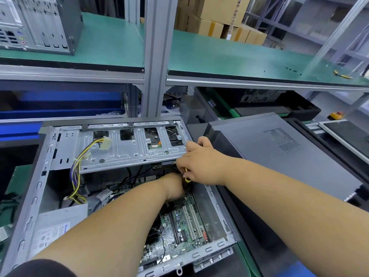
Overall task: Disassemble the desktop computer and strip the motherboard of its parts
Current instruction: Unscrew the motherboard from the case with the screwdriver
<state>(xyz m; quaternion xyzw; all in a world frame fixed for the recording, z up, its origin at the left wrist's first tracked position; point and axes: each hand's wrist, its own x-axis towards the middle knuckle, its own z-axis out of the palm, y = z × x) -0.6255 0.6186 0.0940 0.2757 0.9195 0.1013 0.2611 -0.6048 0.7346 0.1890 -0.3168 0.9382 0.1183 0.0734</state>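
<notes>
An open desktop case (32,196) lies on its side in front of me, its green motherboard (183,222) exposed on the floor of the case. A silver drive cage (123,148) spans the top, with a yellow and black cable bundle (77,176) hanging from it. My right hand (201,160) grips a yellow-handled screwdriver (187,177) just below the cage's right end. My left hand (174,186) reaches deep into the case beside the tool; its fingers are hidden. The power supply (58,226) sits at the case's lower left.
A closed dark grey computer case (279,152) lies just right of the open one. On the green upper shelf (219,54) stand another case (40,23) at the left and a small yellow tool (342,75) with loose screws at the right. Cardboard boxes (215,19) are stacked behind.
</notes>
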